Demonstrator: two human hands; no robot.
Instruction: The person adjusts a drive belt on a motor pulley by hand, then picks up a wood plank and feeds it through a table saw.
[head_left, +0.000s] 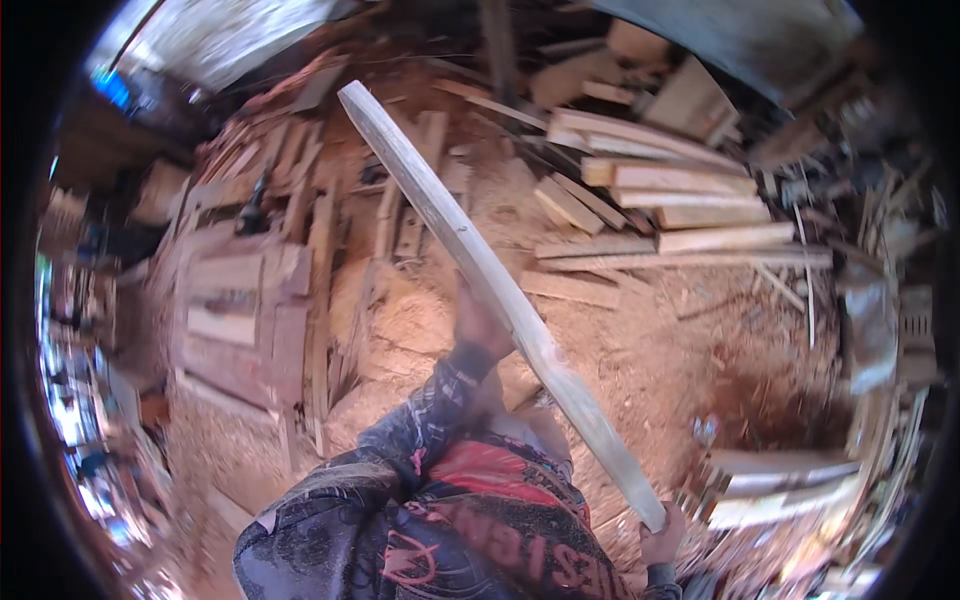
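Observation:
A long pale wooden plank [450,222] slants across the middle, its far end up at the left and its near end low at the right. My left hand [480,318] supports it near the middle, closed against its left edge, with most fingers hidden behind the wood. At the near end, my right hand [662,542] grips the plank from the lower side. The plank is held up off the ground, in front of my body.
Sawdust and chips cover the ground [640,370]. Cut boards [690,195] lie stacked at the far right. At the left sits a panelled wooden door [225,325], beside long timbers [322,290]. More pale boards [780,490] lie at the near right.

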